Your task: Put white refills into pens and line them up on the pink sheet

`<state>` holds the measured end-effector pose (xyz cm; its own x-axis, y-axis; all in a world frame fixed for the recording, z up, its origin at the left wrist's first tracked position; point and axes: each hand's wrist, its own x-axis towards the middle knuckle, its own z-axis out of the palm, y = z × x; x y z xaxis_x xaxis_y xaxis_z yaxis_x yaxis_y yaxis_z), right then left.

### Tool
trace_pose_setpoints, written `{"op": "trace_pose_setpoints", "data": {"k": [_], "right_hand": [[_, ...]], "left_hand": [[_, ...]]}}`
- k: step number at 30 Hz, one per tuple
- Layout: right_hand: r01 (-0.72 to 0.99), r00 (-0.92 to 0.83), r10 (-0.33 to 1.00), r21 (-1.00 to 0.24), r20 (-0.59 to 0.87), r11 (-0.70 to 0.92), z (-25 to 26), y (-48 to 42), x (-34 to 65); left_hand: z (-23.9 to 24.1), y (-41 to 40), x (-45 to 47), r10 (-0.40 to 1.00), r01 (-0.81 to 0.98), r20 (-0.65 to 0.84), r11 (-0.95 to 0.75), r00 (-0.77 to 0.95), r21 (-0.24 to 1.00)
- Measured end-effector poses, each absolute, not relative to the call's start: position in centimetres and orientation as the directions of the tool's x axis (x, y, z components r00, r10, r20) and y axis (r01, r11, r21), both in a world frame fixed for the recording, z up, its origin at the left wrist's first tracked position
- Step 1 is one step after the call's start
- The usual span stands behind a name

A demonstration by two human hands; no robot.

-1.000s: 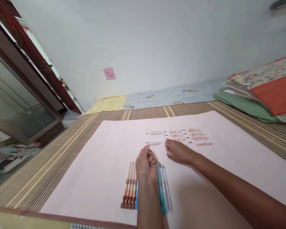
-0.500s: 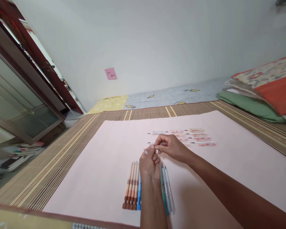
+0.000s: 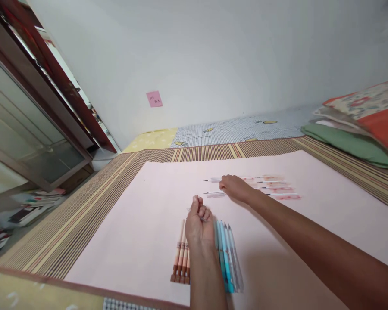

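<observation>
The left hand (image 3: 198,219) is hovering palm-up over the lower middle of a pink sheet (image 3: 126,224); its fingers are curling closed around a slim pale object (image 3: 203,219), whose ends are showing on either side of the fingers, though most of it is hiding inside the grip; the right hand (image 3: 234,187) is lying farther out, just beside the slender white rods (image 3: 213,192) with dark tips; its fingers are bunching together, and whether they are pinching anything I cannot tell.

Two rods are lying to the left of the right hand, and others are stretching out to its right in stacked rows, with pink-tinted strips (image 3: 287,197) lying alongside them; nearer the viewer, brown-and-peach pens (image 3: 181,254) are lying side by side to the left of the left forearm, while blue-green pens (image 3: 224,254) and greyish pens (image 3: 235,258) are lying to its right; the forearm is covering whatever is lying between these groups.

The sheet is resting on a striped mat (image 3: 54,241); a pink note (image 3: 154,98) is sticking to the wall (image 3: 233,56), and an orange-and-floral pillow (image 3: 381,116) is lying at the far right.
</observation>
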<state>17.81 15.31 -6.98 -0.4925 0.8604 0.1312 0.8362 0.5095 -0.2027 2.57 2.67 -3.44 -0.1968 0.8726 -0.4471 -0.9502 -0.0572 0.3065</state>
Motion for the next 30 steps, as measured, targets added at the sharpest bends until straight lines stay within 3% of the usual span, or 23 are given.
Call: {"op": "trace_pose_setpoints", "data": {"k": [5, 11, 19, 23, 30], "right_hand": [[0.85, -0.509, 0.856, -0.104, 0.094, 0.517, -7.7, 15.8, 17.6], [0.837, -0.515, 0.847, -0.134, 0.133, 0.53, -7.8, 15.6, 17.6], [0.771, -0.372, 0.87, -0.414, 0.324, 0.484, -4.5, 11.4, 18.7], [0.53, -0.235, 0.891, -0.717, 0.388, 0.452, -3.0, 6.2, 19.7], [0.555, -0.248, 0.905, -0.715, 0.347, 0.426, -2.1, 2.0, 20.6]], "left_hand": [[-4.0, 2.9, 2.3, 0.866, -0.945, -0.457, -0.05, -0.202, 0.323], [-4.4, 2.9, 2.2, 0.877, -0.931, -0.43, -0.051, -0.214, 0.36], [-4.1, 3.0, 2.5, 0.863, -0.948, -0.466, -0.042, -0.194, 0.317], [-4.5, 3.1, 3.0, 0.877, -0.944, -0.448, -0.018, -0.172, 0.328], [-4.5, 3.0, 3.3, 0.894, -0.957, -0.429, 0.005, -0.126, 0.292]]}}
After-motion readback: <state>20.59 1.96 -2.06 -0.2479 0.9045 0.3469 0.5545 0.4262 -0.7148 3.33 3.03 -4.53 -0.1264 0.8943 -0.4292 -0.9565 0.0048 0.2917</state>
